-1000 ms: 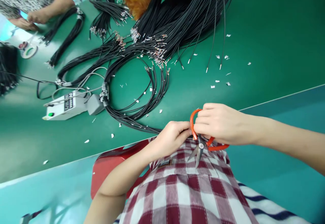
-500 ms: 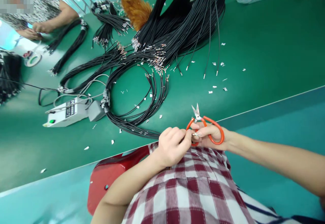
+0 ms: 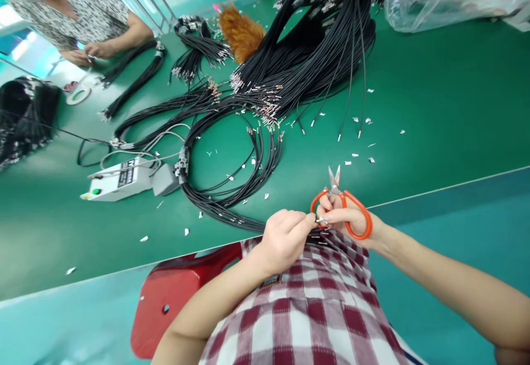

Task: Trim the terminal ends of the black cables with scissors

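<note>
My left hand (image 3: 285,239) is closed around the ends of a bundle of black cables (image 3: 232,218) at the table's front edge. Its thumb and forefinger pinch one cable end. Orange-handled scissors (image 3: 358,218) hang on my right hand (image 3: 345,216), their blades slightly parted and pointing away from me. The fingertips of that hand meet the left at a small silvery cable tip (image 3: 321,220). Several more cable tips stick out below the left hand, over the checked apron (image 3: 318,287). The bundle loops back over the table to a grey taped section (image 3: 182,165).
A white box with a green button (image 3: 120,180) stands left of the loop. Large black cable bundles (image 3: 314,56) and an orange fluffy duster (image 3: 242,32) lie farther back. White scraps dot the green table (image 3: 434,94). A co-worker's hands (image 3: 93,51) are at the far left; a red stool (image 3: 165,304) stands below.
My view has shifted, so the table's things appear farther right, and another person's hands show at the back. My hands have drawn slightly apart, and the scissors stay on the right hand.
</note>
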Available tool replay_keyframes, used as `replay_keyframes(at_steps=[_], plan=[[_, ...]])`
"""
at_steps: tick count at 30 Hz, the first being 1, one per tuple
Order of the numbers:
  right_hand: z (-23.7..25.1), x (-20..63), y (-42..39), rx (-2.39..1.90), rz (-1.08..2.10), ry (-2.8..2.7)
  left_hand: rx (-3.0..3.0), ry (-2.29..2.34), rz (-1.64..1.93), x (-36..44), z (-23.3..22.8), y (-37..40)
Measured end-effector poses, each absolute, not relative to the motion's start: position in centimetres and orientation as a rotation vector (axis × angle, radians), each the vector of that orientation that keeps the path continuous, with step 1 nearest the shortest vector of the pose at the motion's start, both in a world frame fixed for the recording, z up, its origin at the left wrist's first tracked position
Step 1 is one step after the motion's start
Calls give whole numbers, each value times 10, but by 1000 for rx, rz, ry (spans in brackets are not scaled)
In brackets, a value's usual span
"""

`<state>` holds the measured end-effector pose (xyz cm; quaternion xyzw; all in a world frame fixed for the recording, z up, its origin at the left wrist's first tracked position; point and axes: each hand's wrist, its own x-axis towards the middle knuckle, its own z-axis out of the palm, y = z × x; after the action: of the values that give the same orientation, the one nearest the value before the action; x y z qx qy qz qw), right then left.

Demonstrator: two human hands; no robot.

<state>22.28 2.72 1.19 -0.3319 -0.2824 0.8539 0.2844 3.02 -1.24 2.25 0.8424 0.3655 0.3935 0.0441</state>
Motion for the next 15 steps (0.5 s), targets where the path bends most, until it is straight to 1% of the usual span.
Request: replay_keyframes(at_steps=[6, 10, 12, 15], plan=[[24, 232, 37, -833, 2192, -1161, 2660, 1068, 1215, 24, 28, -12], [25, 229, 34, -877, 2272, -1111, 2634, 1013, 1212, 25, 26, -14], [20, 224, 27, -878, 2343, -998, 2396, 1095, 1268, 28, 26, -16], [14, 219, 23, -899, 2338, -1038, 1735, 1276, 1237, 32, 31, -16]])
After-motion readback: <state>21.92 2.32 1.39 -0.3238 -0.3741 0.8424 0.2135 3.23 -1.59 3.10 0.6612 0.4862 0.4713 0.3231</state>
